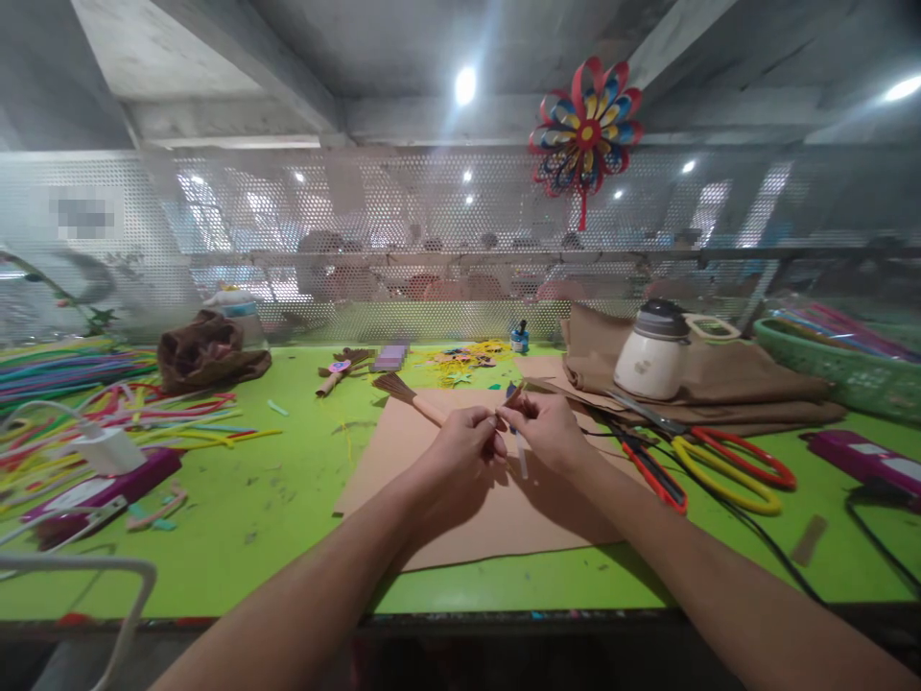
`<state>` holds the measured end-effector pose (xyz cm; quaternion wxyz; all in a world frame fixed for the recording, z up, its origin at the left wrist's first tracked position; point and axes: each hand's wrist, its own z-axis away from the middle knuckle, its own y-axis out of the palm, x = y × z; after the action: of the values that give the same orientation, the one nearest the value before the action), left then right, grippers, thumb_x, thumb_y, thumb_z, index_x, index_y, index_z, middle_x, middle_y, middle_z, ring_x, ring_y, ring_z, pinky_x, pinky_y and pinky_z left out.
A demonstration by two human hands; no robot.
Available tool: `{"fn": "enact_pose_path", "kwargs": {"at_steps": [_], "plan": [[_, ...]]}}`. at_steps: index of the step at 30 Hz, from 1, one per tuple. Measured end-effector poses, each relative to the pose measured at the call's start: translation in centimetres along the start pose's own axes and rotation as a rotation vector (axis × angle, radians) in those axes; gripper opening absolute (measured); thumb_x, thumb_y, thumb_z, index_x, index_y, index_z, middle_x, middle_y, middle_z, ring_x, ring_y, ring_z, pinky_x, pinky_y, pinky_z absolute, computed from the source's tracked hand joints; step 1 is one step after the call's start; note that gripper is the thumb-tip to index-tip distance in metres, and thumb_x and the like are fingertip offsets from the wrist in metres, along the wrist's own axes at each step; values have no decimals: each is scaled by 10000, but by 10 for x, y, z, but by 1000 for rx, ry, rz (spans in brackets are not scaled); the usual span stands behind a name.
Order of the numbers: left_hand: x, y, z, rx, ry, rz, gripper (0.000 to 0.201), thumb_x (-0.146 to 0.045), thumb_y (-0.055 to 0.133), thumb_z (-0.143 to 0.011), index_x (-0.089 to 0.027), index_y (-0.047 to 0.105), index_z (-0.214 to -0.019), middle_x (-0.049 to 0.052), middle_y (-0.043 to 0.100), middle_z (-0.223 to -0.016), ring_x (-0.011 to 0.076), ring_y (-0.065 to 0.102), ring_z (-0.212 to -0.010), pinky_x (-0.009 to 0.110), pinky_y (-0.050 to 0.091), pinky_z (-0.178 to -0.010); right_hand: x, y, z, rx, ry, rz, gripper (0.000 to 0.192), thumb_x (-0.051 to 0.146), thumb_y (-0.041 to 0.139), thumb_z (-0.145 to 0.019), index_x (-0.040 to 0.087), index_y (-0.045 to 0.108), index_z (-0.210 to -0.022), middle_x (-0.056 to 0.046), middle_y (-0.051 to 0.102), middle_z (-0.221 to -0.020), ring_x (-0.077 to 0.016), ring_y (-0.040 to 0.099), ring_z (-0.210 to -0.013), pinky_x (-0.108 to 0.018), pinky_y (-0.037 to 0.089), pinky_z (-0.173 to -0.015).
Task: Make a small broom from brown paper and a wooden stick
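Both my hands meet over a brown cardboard sheet (432, 499) on the green table (288, 499). My left hand (460, 449) pinches the handle end of a small broom-like craft stick (412, 395), whose brown bristle tuft points up and left. My right hand (551, 427) pinches a thin light-coloured stick (520, 459) that hangs down from its fingers, fingertips touching those of the left hand. What else sits between the fingertips is too small to tell.
Right of the cardboard lie red-and-yellow scissors (726, 461), black-and-red scissors (651, 470), a white jug (653, 360) on brown cloth and a green basket (849, 374). Coloured pipe cleaners (79, 413) and a phone (101, 489) lie at left. A perforated screen (432, 230) backs the table.
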<state>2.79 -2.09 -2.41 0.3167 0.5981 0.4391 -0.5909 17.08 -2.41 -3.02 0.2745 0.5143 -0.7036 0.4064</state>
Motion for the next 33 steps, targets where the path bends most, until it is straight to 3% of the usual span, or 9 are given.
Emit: {"fn": "enact_pose_path", "kwargs": {"at_steps": [12, 20, 28, 33], "plan": [[13, 4, -5, -162, -81, 28, 176, -92, 412, -711, -166, 500, -577, -58, 414, -350, 73, 361, -313, 181, 253, -350, -1, 12, 13, -8, -177, 265, 249, 288, 528, -811, 179, 593, -597, -46, 590, -567, -157, 495, -527, -281, 353, -544], [16, 1, -5, -180, -79, 149, 156, -236, 443, -691, -164, 510, -569, -81, 287, -337, 77, 343, -333, 177, 184, -353, -4, 17, 12, -6, -273, 328, 274, 250, 472, -852, 152, 596, -629, -57, 636, -635, -149, 561, -585, -245, 386, -580], [19, -1, -7, -219, -46, 78, 216, -328, 458, -708, -167, 518, -576, -74, 337, -293, 79, 330, -287, 186, 216, -354, 5, 18, 7, 5, -228, 321, 262, 316, 466, -860, 150, 570, -685, -4, 547, -531, -128, 489, -498, -231, 354, -509], [21, 1, -10, -257, -49, 13, 268, -390, 452, -732, -177, 506, -577, -64, 355, -299, 95, 330, -277, 211, 219, -355, 1, 20, 5, 0, -174, 300, 297, 355, 454, -869, 144, 586, -707, -21, 564, -574, -137, 502, -532, -238, 373, -542]]}}
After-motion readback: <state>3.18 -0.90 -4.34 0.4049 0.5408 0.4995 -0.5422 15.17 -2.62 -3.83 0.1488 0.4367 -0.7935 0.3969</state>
